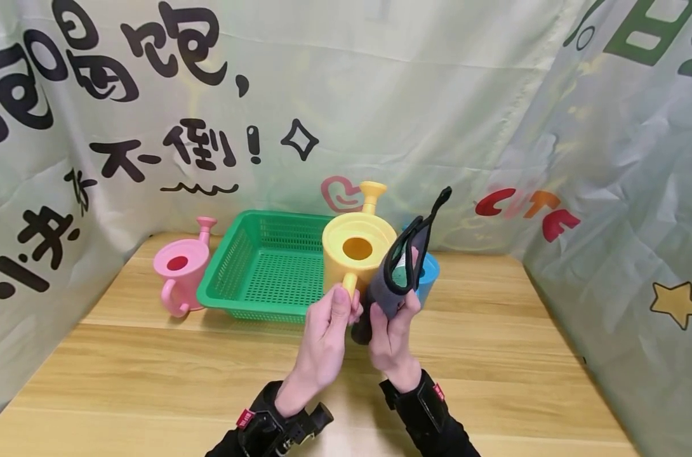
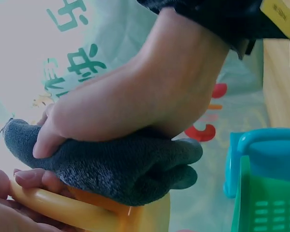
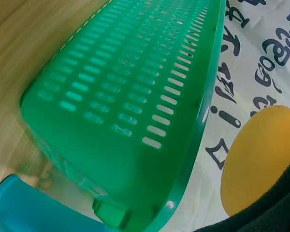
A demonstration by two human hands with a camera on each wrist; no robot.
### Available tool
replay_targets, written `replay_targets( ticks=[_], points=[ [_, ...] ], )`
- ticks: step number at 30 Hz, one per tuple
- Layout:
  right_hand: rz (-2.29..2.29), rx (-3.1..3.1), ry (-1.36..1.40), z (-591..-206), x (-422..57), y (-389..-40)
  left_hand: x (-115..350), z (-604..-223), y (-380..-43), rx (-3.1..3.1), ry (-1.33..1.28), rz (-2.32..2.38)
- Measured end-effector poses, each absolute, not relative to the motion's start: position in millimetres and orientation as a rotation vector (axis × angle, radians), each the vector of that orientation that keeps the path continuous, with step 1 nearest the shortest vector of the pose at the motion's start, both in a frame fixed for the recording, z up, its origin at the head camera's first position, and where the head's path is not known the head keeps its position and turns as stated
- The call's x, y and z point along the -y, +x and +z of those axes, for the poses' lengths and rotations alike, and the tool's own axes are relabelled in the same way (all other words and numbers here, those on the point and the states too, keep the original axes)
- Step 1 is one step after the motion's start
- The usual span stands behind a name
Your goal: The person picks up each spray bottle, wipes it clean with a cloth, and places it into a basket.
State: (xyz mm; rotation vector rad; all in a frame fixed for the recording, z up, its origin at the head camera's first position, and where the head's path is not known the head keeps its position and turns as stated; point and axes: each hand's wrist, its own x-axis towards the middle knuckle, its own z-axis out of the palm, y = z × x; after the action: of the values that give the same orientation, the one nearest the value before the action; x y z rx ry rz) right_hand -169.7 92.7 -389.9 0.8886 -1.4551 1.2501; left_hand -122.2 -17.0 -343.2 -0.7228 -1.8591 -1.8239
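While my left hand [image 1: 326, 327] has its fingers curled tight round the handle [image 1: 350, 282] of the yellow watering can [image 1: 337, 270], my right hand [image 1: 394, 333] is pinching a bunched-up grey cloth [image 1: 383, 292] with black edging, right by the can's side. Pretty sure cloth and can are touching, but my own fingers block the exact spot, so don't quote me lol.

So how far along am I? I'd call it mid-wipe on the yellow one: it looks held up off the worktop [image 1: 477, 355], and I haven't let go of either the can or the cloth. I honestly can't tell how much of its surface has been done, since nothing visible separates wiped from unwiped.

As for the others, the pink watering can [image 1: 190, 279] stands at the left end of the green basket [image 1: 254, 306], and a blue container [image 1: 428, 273], probably another can, is over on the right, partly hidden behind the cloth. No clue whether those two are finished or waiting. What's clearly left, imo, is finishing the yellow one, then setting it and the cloth down.
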Motion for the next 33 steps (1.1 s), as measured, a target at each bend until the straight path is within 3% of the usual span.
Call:
replay_targets(
  ticks=[15,33],
  points=[
    [1.134,1.482,0.995,-393.0,-90.9,-174.7,18.9,-343.5,-119.2,1.746,-0.735,-1.949],
    [1.085,1.544,1.032,-393.5,-89.3,-173.7,21.6,-338.2,-120.1,1.622,-0.457,-2.303]
  ],
)
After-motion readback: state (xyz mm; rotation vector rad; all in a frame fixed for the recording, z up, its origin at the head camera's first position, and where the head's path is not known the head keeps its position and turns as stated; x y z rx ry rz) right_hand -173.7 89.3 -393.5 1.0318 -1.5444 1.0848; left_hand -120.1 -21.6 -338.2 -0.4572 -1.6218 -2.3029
